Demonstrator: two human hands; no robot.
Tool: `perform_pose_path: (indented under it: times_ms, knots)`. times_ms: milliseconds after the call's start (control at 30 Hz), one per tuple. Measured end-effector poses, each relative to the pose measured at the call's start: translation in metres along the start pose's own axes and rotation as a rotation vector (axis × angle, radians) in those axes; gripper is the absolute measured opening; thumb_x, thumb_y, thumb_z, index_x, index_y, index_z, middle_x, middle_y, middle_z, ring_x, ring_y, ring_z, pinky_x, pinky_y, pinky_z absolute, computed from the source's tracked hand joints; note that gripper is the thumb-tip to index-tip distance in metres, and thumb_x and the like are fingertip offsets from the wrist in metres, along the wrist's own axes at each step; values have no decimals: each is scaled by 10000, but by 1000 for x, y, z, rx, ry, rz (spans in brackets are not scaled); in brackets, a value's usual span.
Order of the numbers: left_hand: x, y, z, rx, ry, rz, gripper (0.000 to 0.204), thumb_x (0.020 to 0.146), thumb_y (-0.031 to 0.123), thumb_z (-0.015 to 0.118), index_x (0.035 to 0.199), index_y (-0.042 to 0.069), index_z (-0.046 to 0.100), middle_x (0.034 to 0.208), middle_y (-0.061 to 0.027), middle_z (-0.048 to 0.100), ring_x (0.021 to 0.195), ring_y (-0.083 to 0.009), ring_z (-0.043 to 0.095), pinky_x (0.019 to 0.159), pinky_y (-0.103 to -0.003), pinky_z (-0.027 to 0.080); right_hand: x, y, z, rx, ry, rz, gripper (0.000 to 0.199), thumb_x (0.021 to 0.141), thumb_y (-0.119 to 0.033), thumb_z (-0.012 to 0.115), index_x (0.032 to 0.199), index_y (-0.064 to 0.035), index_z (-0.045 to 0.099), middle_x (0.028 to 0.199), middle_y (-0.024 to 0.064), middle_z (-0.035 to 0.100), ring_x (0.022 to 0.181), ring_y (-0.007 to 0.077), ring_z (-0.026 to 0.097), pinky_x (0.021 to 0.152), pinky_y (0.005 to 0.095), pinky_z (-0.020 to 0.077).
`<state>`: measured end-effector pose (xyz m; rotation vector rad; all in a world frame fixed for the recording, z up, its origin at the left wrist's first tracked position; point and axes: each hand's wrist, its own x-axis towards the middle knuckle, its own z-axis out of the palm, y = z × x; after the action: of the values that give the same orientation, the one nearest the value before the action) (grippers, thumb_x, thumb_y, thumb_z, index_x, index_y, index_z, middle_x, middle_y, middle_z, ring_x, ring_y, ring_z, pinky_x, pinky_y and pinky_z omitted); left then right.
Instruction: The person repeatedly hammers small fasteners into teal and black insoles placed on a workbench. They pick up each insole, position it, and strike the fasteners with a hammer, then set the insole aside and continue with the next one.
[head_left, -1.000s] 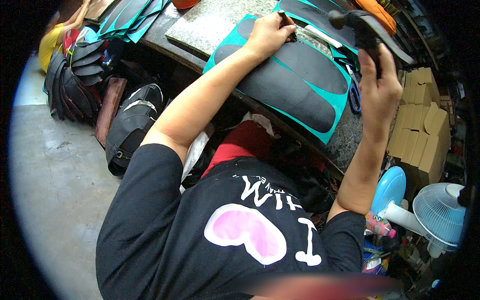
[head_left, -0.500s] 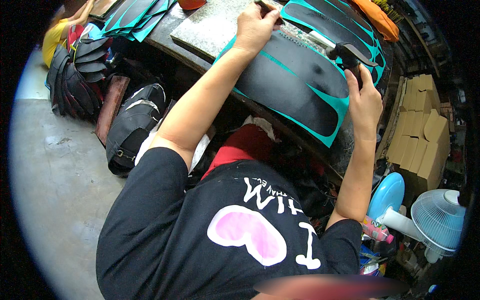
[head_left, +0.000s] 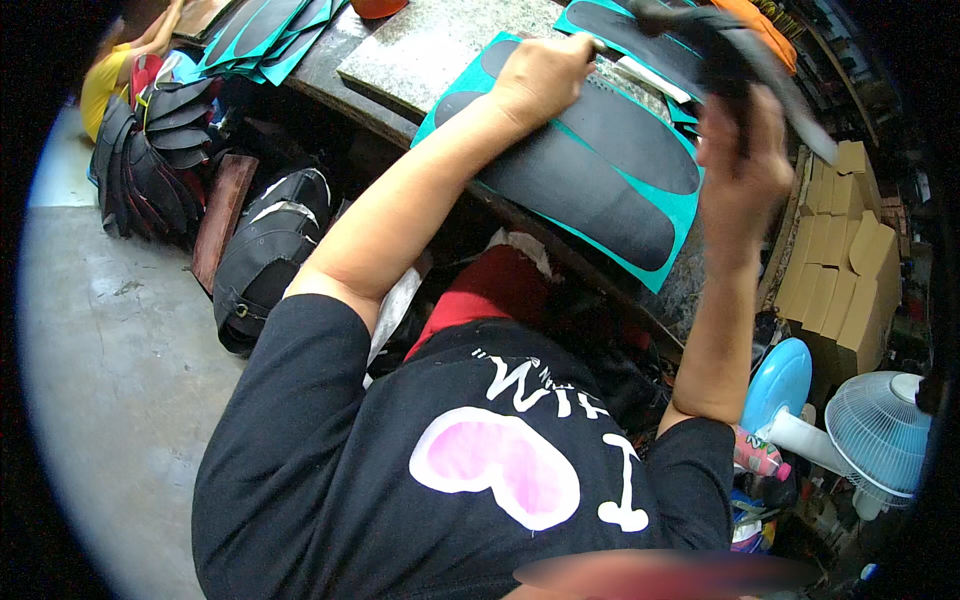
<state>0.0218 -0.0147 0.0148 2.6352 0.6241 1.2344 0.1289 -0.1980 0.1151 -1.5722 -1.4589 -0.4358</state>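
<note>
A teal sheet (head_left: pixel 560 115) bearing black insole shapes (head_left: pixel 590 195) lies across the front of the bench. My left hand (head_left: pixel 545 82) is closed over its far edge around a short dark rod-like tool (head_left: pixel 597 46), perhaps a punch; its lower end is hidden. A row of small marks runs along the sheet beside that hand. My right hand (head_left: pixel 742 170) grips a hammer (head_left: pixel 735 60), raised above the sheet's right end and smeared by motion. Under the hammer, a white strip (head_left: pixel 650 78) lies between this sheet and another insole sheet (head_left: pixel 605 22).
A stone slab (head_left: pixel 425 45) rests on the bench, with stacked teal sheets (head_left: pixel 265 35) to its left. Cardboard boxes (head_left: pixel 830 270) and a blue fan (head_left: pixel 875 430) stand at the right. Shoe parts (head_left: pixel 150 165) hang at the left near a person in yellow (head_left: pixel 105 80).
My right hand has lifted the hammer up off the sheet, toward the camera. My left hand has shifted a little to the right along the far edge with its tool.
</note>
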Motion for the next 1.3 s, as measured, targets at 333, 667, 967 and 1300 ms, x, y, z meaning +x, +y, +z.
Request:
perform_pose_path:
  times_ms: [333, 667, 967, 1300]
  knots:
    - [-3, -19, 9, -565, 40, -569, 149, 876, 124, 654, 922, -18, 651, 796, -113, 707, 669, -150, 703, 603, -278, 576, -4, 17, -26, -155, -102, 142, 365, 921, -370, 637, 1173, -106, 639, 885, 140, 710, 797, 274, 711, 676, 352, 534]
    - [-2, -18, 11, -552, 3, -523, 195, 847, 192, 703, 917, 14, 665, 811, -138, 709, 674, -201, 706, 652, -314, 560, 5, -4, -26, 159, 14, 76, 307, 912, -242, 687, 1146, -46, 655, 783, 49, 679, 676, 62, 594, 597, 243, 491]
    - [-1, 10, 4, -46, 16, -31, 122, 850, 171, 675, 877, 56, 647, 802, -164, 679, 741, -337, 680, 665, -396, 546, -18, 15, 10, -176, -279, 332, 425, 914, -461, 594, 1130, -98, 631, 886, 192, 688, 844, 397, 664, 708, 437, 529]
    - [0, -3, 14, -402, 30, -273, 160, 839, 183, 691, 914, 47, 652, 797, -142, 690, 750, -297, 688, 706, -388, 542, -10, 11, -27, 87, 53, 114, 333, 918, -311, 656, 1129, -54, 639, 863, 164, 698, 777, 261, 706, 677, 352, 533]
